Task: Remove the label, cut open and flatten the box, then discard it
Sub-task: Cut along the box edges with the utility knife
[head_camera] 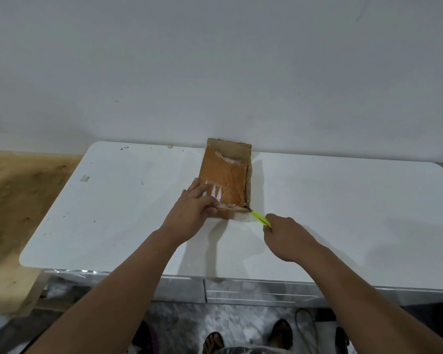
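A brown cardboard box [228,175] lies on the white table [113,213], its far end against the wall. Clear tape and white label scraps cover its near part. My left hand [192,210] presses down on the box's near left corner, fingers spread over the tape. My right hand [287,236] grips a yellow-green utility knife [260,217]. The knife's blade tip touches the box's near right corner.
A small white scrap [85,178] lies on the table at the left. The wall [215,72] rises right behind the table. Drawers [253,292] sit under the table's front edge. Sandalled feet [246,335] stand on the marbled floor below.
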